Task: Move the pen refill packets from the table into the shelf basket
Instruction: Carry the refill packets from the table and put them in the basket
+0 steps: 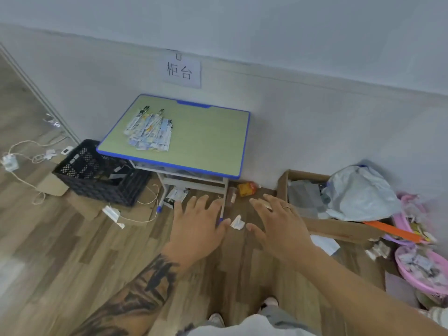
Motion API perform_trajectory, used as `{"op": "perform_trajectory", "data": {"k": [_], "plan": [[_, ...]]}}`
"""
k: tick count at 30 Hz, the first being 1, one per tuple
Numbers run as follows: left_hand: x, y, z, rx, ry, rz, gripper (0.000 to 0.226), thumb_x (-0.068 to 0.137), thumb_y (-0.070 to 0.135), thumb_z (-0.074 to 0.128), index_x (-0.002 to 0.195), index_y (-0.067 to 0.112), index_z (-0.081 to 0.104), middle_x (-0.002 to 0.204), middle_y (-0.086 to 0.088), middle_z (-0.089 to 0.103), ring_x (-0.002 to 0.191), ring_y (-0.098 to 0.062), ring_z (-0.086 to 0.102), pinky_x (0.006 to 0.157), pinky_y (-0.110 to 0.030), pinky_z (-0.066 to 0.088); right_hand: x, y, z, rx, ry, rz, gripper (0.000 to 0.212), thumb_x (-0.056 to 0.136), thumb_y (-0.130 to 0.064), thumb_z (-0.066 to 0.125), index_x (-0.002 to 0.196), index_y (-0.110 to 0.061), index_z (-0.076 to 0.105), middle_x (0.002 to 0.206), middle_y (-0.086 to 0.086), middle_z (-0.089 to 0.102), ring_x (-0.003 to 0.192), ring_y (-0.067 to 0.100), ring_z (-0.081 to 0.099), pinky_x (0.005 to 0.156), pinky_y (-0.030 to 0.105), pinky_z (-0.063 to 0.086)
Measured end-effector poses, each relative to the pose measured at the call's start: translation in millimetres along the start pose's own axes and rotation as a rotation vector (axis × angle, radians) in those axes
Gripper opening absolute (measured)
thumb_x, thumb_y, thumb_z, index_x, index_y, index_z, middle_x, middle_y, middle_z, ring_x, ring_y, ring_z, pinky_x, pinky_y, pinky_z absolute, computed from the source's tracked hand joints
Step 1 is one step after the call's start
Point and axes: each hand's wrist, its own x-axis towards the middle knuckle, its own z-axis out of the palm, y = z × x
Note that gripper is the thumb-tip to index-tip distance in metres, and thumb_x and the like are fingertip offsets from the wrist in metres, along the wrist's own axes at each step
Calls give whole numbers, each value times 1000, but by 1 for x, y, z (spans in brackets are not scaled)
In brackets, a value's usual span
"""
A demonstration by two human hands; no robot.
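Note:
A heap of pen refill packets (150, 132) lies on the left half of a small green table with a blue rim (218, 139) against the wall. My left hand (197, 221) and my right hand (278, 221) are held out in front of me, palms down, fingers spread and straight, holding nothing. Both hover over the wooden floor, short of the table's near edge. One more packet (175, 196) lies on the floor under the table. No shelf basket is in view.
A black plastic crate (97, 175) stands on the floor left of the table. An open cardboard box (312, 204) with a white bag (358, 192) sits to the right, pink basins (417, 272) beyond it. Cables and chargers (24, 158) trail on the floor at left.

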Motion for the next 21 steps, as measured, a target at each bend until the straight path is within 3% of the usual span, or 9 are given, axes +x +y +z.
{"op": "perform_trajectory", "data": {"k": [10, 21], "plan": [[33, -102, 7, -64, -1, -229, 61, 102, 67, 27, 157, 40, 24, 165, -2, 32, 152, -26, 28, 125, -62, 8, 123, -75, 21, -42, -98, -203, 67, 102, -65, 38, 160, -35, 24, 167, 9, 24, 152, 33, 30, 125, 48, 22], [145, -189, -7, -48, -20, -370, 55, 101, 65, 34, 150, 40, 31, 153, 3, 46, 143, -25, 41, 116, -59, 27, 290, -140, 31, 32, -240, -372, 65, 101, -64, 39, 158, -35, 27, 168, 9, 22, 151, 33, 28, 125, 45, 15]]}}
